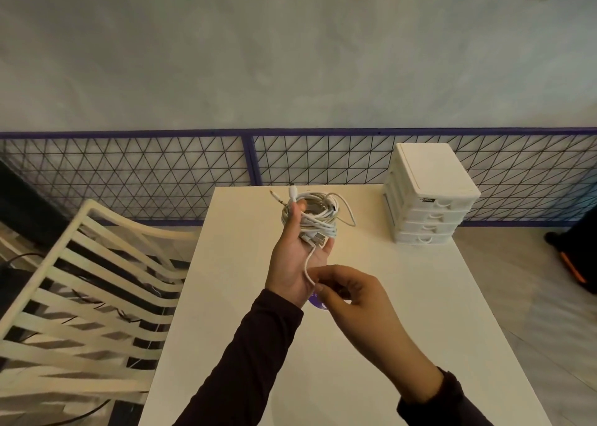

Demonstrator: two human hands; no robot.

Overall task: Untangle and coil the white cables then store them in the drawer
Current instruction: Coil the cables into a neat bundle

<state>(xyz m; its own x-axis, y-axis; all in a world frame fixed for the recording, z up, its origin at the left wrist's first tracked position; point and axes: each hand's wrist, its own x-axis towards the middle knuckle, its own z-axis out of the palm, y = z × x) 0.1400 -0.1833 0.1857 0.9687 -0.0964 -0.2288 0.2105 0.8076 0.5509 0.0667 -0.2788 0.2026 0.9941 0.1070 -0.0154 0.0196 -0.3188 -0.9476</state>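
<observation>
Left hand (pixel 297 264) grips the white cable coil (pixel 318 214) above the table's (pixel 387 345) far half. Right hand (pixel 352 299) pinches its loose tail by the left wrist. Drawer unit (pixel 429 196), drawers closed, sits at the far right edge, well apart.

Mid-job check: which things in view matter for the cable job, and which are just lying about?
In the job: white cables, gripped by left hand; loose strand pinched by right hand; drawer unit, drawers shut.
Just about: chair, mesh fence, purple disc on table.
</observation>
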